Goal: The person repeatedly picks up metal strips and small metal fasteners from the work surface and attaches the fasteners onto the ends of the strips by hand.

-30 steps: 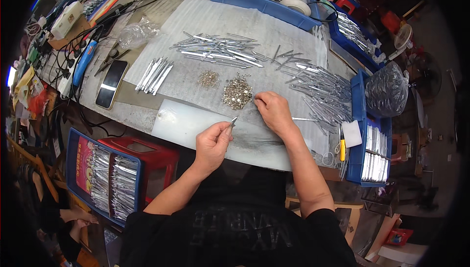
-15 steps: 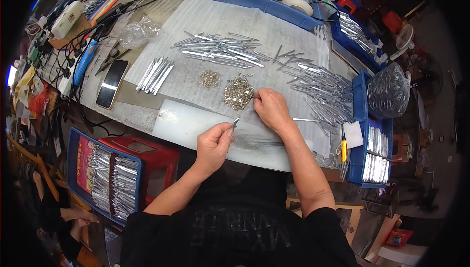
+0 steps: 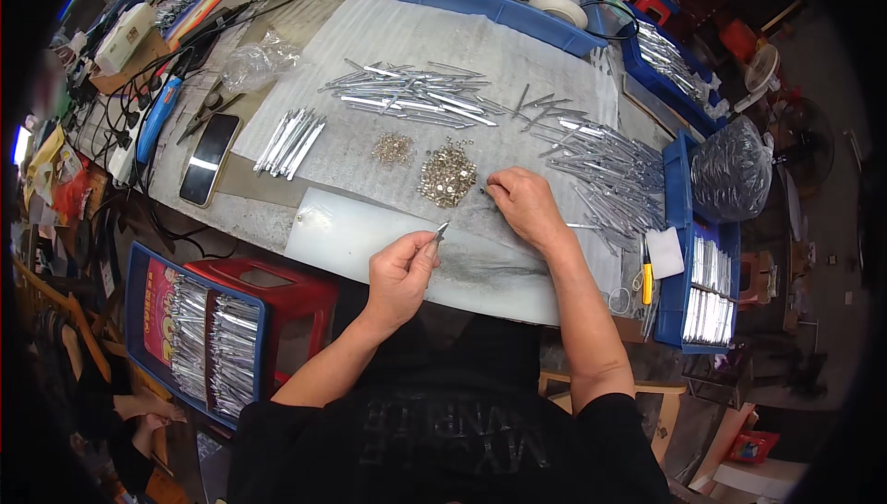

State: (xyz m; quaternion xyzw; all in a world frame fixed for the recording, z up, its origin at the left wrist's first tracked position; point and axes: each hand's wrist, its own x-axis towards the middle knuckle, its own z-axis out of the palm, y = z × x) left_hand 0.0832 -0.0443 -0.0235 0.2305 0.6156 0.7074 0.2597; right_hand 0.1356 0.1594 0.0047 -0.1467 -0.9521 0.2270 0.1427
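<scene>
My left hand [image 3: 401, 273] is closed over the white board and pinches a slim silver metal piece [image 3: 442, 230] whose pointed tip sticks up past the thumb. Most of that piece is hidden in the fingers. My right hand [image 3: 527, 204] has thumb and forefinger pressed together just right of a heap of small brassy metal parts [image 3: 448, 174]; what they hold, if anything, is too small to make out. A smaller heap of tiny gold-coloured parts [image 3: 394, 149] lies to its left. Beyond the heaps is a pile of long silver metal strips [image 3: 411, 96].
More silver strips [image 3: 605, 167] spread at the right, and a neat bundle [image 3: 289, 144] lies left by a phone [image 3: 210, 160]. Blue trays [image 3: 499, 7] stand at the back and right. A yellow-handled cutter [image 3: 648, 284] rests near the right edge. The white board [image 3: 356, 231] lines the front.
My right hand has shifted slightly to the right, away from the brassy heap. My left hand keeps its pinch on the metal piece, almost unmoved.
</scene>
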